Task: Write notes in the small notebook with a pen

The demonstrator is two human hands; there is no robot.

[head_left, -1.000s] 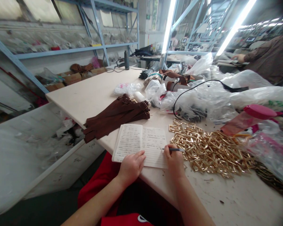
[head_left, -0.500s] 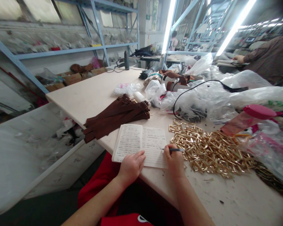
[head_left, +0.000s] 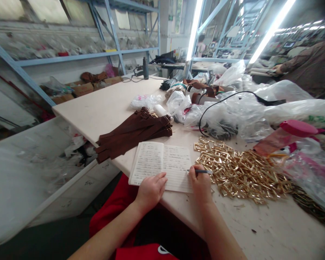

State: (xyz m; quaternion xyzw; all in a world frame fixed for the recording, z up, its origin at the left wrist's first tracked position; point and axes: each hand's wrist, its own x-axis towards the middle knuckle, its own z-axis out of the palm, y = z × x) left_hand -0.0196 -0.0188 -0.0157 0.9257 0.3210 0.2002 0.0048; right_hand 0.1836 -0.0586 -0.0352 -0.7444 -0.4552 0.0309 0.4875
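An open notebook (head_left: 176,182) with handwritten lines lies at the near edge of the table. My left hand (head_left: 151,189) rests with fingers outstretched across its lower edge, near the fold. On the right page, my right hand (head_left: 200,184) grips a dark pen (head_left: 203,171), its tip on the paper beside the last written line. Just right of that hand spreads a heap of gold metal buckles (head_left: 241,169). Behind the notebook's left page lies a bundle of dark brown straps (head_left: 135,133), some with gold fittings at their far ends.
Clear plastic bags (head_left: 227,108) crowd the table's back right, with a black cord looping over them. A pink-lidded bottle (head_left: 287,135) lies tilted beyond the buckles. A white bin (head_left: 43,184) stands left of the table (head_left: 83,108). Another person (head_left: 308,66) works at far right.
The pen tip and my right hand have shifted very slightly on the right page. My left hand stays in place on the notebook. The far-right person's hand has moved a little.
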